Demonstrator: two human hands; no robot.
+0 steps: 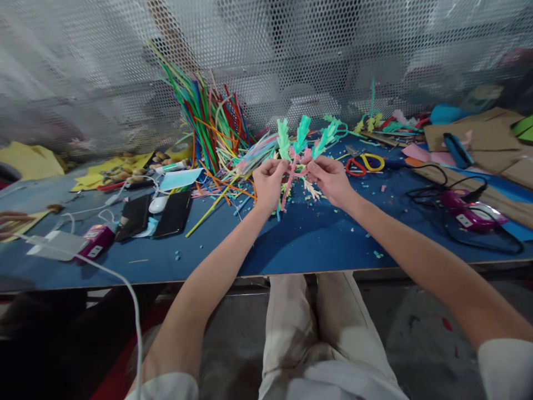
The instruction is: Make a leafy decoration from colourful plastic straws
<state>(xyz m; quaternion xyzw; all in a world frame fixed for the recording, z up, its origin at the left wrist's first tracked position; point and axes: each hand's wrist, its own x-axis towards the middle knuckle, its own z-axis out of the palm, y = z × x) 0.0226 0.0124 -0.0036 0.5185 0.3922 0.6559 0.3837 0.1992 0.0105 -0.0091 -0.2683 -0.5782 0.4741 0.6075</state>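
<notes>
Above the blue table, my left hand (270, 179) and my right hand (328, 176) pinch a pink pipe cleaner (288, 189) between them. Its lower end hangs down between the hands, and bent pink loops show near my fingertips. Just behind stand three mint-green leafy pieces (303, 133); whether they are joined to the pink one I cannot tell. A cream branched piece (311, 190) lies below my right fingers. Beyond my left hand are a bundle of pale pipe cleaners (260, 155) and scattered orange ones.
Red-and-yellow-handled scissors (366, 164) lie to the right. A tall bunch of coloured pipe cleaners (204, 122) leans at the perforated metal screen (250, 33). Phones (172, 214), cables and purple power blocks (470, 211) are on both sides. Another person's hand (12, 222) is at far left.
</notes>
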